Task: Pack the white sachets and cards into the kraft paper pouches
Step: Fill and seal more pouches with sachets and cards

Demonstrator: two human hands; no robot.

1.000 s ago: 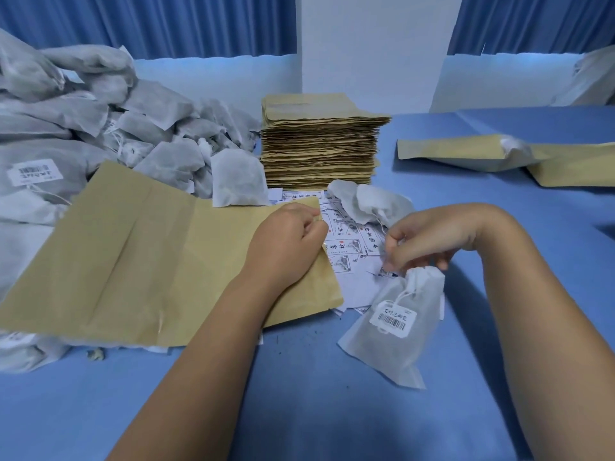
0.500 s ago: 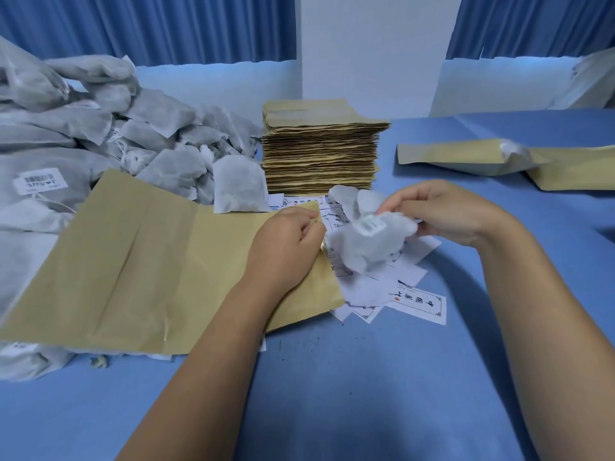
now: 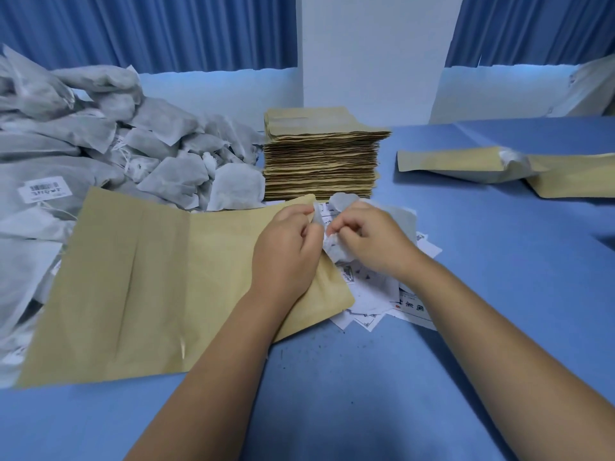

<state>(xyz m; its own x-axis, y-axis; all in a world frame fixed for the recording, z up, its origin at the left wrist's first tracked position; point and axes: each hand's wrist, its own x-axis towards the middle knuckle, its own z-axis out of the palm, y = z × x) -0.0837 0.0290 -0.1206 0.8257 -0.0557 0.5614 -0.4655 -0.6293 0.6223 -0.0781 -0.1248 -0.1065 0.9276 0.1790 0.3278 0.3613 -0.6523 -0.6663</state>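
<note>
Pinching the right edge of the flat pouch point(image 3: 159, 277), the left grip point(image 3: 286, 251) rests on it; the right grip point(image 3: 369, 241) clutches a crumpled white sachet point(image 3: 335, 253) at that edge. Cards point(image 3: 369, 294) lie on the desk point(image 3: 332, 394) just right of the pouch, a pouch stack point(image 3: 322, 158) behind it, and a sachet heap point(image 3: 133, 144) behind-left.

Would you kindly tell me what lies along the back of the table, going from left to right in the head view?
pile of white sachets → stack of kraft pouches → loose kraft pouches, one with a white sachet showing at its mouth
</note>
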